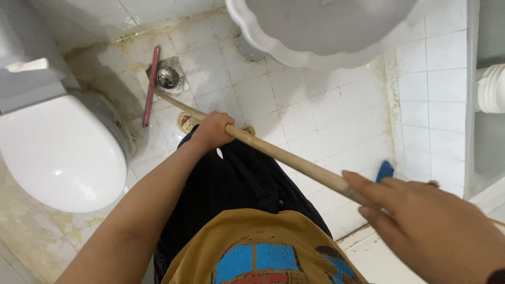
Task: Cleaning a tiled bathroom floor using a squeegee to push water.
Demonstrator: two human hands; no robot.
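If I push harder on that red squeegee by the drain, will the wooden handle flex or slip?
The wooden handle looks straight and thick, so probably stiff. Both the left hand and right hand grip it, so slipping seems unlikely. The squeegee head may skid on tile.

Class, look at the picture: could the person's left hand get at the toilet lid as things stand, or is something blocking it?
Probably yes. The left hand grips the wooden handle, and the toilet lid lies just to its left with only bare floor tiles between. The hand would have to let go of the handle first.
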